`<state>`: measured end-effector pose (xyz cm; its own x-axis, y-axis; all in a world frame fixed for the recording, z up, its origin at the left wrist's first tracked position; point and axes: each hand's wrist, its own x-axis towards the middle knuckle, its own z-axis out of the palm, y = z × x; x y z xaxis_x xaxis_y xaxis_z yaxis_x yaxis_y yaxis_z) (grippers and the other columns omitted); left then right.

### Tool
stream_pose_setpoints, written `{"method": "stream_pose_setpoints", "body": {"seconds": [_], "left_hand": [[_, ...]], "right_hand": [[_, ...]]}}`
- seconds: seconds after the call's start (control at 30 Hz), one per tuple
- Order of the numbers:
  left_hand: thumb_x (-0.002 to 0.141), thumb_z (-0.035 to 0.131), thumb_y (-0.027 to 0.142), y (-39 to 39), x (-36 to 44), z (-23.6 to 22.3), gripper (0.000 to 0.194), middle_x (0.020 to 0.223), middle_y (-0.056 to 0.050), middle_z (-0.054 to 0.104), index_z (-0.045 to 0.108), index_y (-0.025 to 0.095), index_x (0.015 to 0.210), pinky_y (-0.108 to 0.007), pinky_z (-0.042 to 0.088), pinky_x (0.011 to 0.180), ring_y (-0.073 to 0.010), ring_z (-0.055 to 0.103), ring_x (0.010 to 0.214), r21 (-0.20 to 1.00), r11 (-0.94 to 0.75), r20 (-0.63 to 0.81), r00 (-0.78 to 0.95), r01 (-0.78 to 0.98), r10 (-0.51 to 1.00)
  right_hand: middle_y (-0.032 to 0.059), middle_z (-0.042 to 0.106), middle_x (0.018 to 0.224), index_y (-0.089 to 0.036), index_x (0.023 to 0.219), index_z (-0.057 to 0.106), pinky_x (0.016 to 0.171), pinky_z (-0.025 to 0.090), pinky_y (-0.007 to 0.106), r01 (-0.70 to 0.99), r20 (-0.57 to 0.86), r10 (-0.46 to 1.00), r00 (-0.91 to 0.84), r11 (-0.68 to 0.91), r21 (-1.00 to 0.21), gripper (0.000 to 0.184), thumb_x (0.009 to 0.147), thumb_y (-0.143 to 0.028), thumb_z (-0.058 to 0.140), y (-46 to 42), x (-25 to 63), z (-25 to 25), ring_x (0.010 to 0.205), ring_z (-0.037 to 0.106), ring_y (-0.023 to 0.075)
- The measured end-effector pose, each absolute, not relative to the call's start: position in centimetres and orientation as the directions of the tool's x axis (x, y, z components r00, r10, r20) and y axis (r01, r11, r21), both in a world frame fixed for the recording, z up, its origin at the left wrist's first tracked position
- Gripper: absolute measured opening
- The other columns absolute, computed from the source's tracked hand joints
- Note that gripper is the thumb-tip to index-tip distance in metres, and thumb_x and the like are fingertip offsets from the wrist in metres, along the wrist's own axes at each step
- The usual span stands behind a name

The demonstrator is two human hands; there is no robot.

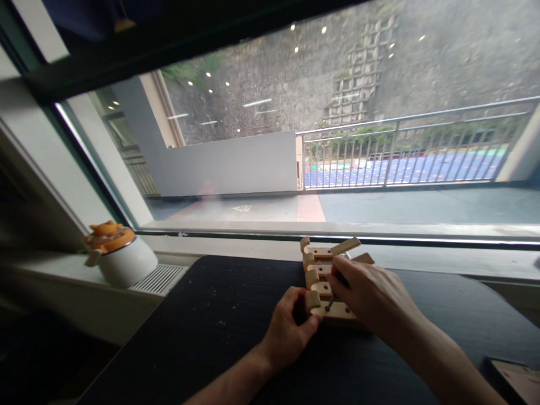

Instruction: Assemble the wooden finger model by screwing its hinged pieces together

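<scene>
A pale wooden assembly (337, 311) lies on the dark table, with parallel slats, round holes and a row of curved blocks along its left side. My left hand (291, 326) is closed around its near left corner, thumb and fingers on either side of the end block. Over its right part reaches my right hand (363, 284), fingers pinched together. A thin metal rod (330, 304) stands at a hole in the nearest slat and runs up toward these fingers; its upper end is hidden. Two flat wooden strips (346, 246) stick out at the far right, angled upward.
The black table (236, 349) has small crumbs on its left part. A white pot with an orange lid (129, 261) stands on the sill beside a vent grille (158, 279). A dark-edged flat object (512, 379) lies at lower right. A window closes off the far side.
</scene>
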<state>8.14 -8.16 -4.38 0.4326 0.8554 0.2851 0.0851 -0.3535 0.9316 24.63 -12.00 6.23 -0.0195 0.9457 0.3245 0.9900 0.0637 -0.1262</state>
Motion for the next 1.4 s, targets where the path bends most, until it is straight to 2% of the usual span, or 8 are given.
{"method": "stream_pose_setpoints", "body": {"seconds": [0.07,0.27,0.4,0.63,0.93,1.07,1.2,1.4], "left_hand": [[0.078,0.064,0.019,-8.2,8.1,-4.3,0.024,0.092,-0.004,0.064,0.055,0.015,0.100,-0.027,0.049,0.077,-0.0167,0.060,0.083,0.930,-0.357,0.289,0.430,0.084,0.855],[0.078,0.064,0.019,-8.3,8.1,-4.0,0.023,0.089,-0.003,0.063,0.055,0.015,0.099,-0.026,0.048,0.076,-0.0154,0.060,0.081,0.934,-0.350,0.287,0.434,0.071,0.854],[0.076,0.064,0.018,-8.3,8.1,-4.1,0.024,0.089,-0.003,0.063,0.056,0.015,0.098,-0.026,0.048,0.075,-0.0154,0.059,0.080,0.932,-0.354,0.291,0.428,0.073,0.856],[0.076,0.064,0.019,-8.1,8.1,-4.2,0.024,0.088,-0.003,0.062,0.056,0.016,0.098,-0.025,0.048,0.074,-0.0154,0.059,0.079,0.928,-0.360,0.292,0.422,0.091,0.859],[0.077,0.064,0.019,-8.3,8.2,-4.1,0.024,0.089,-0.003,0.063,0.056,0.015,0.099,-0.026,0.048,0.075,-0.0160,0.059,0.081,0.933,-0.352,0.288,0.431,0.073,0.855],[0.078,0.063,0.019,-8.2,8.2,-4.3,0.024,0.090,-0.003,0.063,0.055,0.015,0.100,-0.025,0.048,0.075,-0.0154,0.059,0.081,0.935,-0.349,0.289,0.436,0.063,0.852],[0.078,0.063,0.019,-8.1,8.1,-4.4,0.022,0.089,-0.003,0.062,0.055,0.015,0.099,-0.025,0.047,0.075,-0.0152,0.058,0.080,0.933,-0.357,0.296,0.450,0.055,0.843],[0.077,0.064,0.018,-8.1,8.1,-4.3,0.023,0.090,-0.003,0.063,0.057,0.016,0.098,-0.025,0.048,0.076,-0.0159,0.059,0.081,0.926,-0.366,0.295,0.434,0.089,0.851]], "right_hand": [[0.0011,0.069,0.074,-0.024,0.093,0.056,0.051,0.026,0.027,0.982,0.332,0.943,-0.031,0.090,-0.164,0.011,0.086,-0.029,0.049,-12.3,24.5,6.1,0.066,0.066,0.0232],[0.0037,0.067,0.116,-0.029,0.124,0.048,0.066,0.037,0.029,0.915,0.362,0.913,-0.189,0.298,-0.273,0.041,0.086,-0.016,0.042,-12.6,24.3,5.4,0.096,0.065,0.0229],[0.0021,0.071,0.102,-0.030,0.126,0.046,0.058,0.033,0.028,0.936,0.348,0.923,-0.163,0.256,-0.243,0.043,0.085,-0.018,0.047,-12.4,24.4,5.1,0.081,0.067,0.0232],[-0.0016,0.066,0.069,-0.023,0.081,0.053,0.053,0.027,0.026,0.953,0.351,0.928,-0.128,0.213,-0.216,0.003,0.084,-0.022,0.052,-12.1,24.4,5.6,0.063,0.062,0.0189],[0.0017,0.067,0.067,-0.023,0.083,0.054,0.050,0.021,0.027,0.988,0.345,0.938,-0.020,0.071,-0.136,0.015,0.089,-0.033,0.045,-12.1,24.3,6.1,0.062,0.064,0.0221],[0.0038,0.070,0.097,-0.024,0.105,0.056,0.055,0.030,0.027,0.956,0.379,0.920,-0.102,0.196,-0.219,0.020,0.088,-0.025,0.046,-12.5,24.1,5.9,0.077,0.066,0.0219],[0.0022,0.072,0.093,-0.026,0.128,0.045,0.058,0.033,0.026,0.908,0.397,0.895,-0.202,0.324,-0.267,0.041,0.088,-0.016,0.042,-12.2,24.3,5.2,0.078,0.067,0.0191],[-0.0005,0.066,0.067,-0.023,0.091,0.056,0.050,0.025,0.026,0.950,0.397,0.909,-0.128,0.228,-0.216,0.009,0.087,-0.026,0.049,-11.3,24.7,5.0,0.057,0.061,0.0174]]}}
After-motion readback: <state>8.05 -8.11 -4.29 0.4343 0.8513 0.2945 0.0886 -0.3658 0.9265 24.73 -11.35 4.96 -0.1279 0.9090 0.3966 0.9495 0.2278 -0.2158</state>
